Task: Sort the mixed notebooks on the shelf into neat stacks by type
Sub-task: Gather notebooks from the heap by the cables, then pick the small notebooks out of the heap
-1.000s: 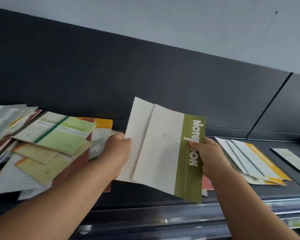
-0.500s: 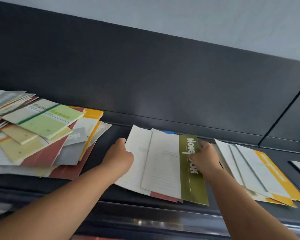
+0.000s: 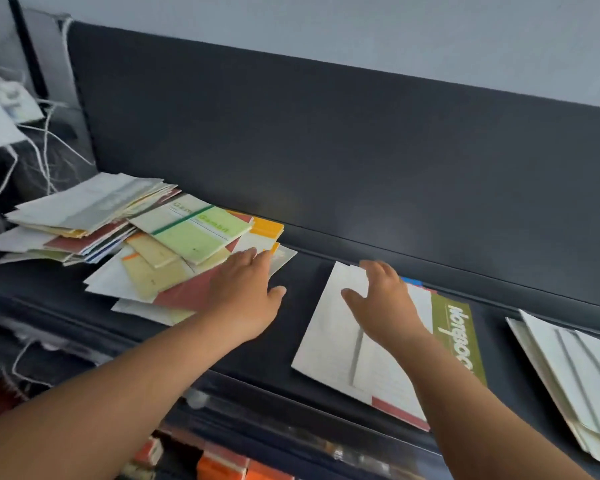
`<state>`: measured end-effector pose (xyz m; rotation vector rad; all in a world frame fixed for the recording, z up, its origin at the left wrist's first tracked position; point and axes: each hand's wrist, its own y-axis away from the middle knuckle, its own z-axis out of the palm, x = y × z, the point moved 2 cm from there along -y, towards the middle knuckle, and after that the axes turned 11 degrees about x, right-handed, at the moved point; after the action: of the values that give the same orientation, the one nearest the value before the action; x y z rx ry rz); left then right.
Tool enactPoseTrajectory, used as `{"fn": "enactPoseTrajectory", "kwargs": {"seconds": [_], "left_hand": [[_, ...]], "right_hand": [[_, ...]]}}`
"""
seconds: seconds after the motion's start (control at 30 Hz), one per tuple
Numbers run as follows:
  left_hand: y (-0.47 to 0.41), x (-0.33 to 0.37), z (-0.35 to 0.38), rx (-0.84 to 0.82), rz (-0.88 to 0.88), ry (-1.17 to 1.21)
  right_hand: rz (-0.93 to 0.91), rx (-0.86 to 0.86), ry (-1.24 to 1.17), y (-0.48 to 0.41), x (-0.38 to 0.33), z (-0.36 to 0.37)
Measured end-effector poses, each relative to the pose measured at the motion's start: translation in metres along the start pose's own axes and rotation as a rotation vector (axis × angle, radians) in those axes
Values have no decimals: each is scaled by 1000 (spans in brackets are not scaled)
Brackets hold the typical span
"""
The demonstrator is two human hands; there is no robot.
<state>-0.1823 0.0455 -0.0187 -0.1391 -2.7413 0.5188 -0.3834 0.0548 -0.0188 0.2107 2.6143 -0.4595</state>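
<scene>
A white notebook with an olive-green "Notebook" band (image 3: 456, 336) lies flat on the dark shelf (image 3: 302, 271), on top of a small stack with a red cover showing beneath. My right hand (image 3: 381, 303) hovers over that stack with fingers spread, holding nothing. A messy pile of mixed notebooks (image 3: 146, 244) lies at the left, topped by a light green "Gambit" notebook (image 3: 194, 230). My left hand (image 3: 246, 289) reaches to the pile's right edge, fingers straight, fingertips touching the covers there.
A fanned stack of white and yellow notebooks (image 3: 575, 372) lies at the far right of the shelf. White strings and paper tags (image 3: 11, 112) hang at the far left. Orange boxes (image 3: 222, 465) show on a lower shelf below.
Both hands let go of the green-banded notebook, which now lies on the middle stack. My left hand moved left to the mixed pile. The view shifted left.
</scene>
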Motion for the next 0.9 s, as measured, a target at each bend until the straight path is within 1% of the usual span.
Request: {"fn": "enactPoseTrajectory", "kwargs": {"seconds": [0.17,0.33,0.5,0.7,0.9], "left_hand": [[-13,-64,-26,36,-73,-95],[-28,-123,-41,-23,-134,-185],[-45,-167,-36,-84,-163,-176],[-53,-184,-26,-219,-97,-208],[-48,-178,-21,-251,27,-106]], "right_hand": [[-80,-74,-39,-4,-57,37],[-120,-116,-101,-14,-110,68],[-156,-124,-74,-30,-152,94],[-138,-141,-13,-53,-184,119],[13,-150,113,-55,-182,139]]}}
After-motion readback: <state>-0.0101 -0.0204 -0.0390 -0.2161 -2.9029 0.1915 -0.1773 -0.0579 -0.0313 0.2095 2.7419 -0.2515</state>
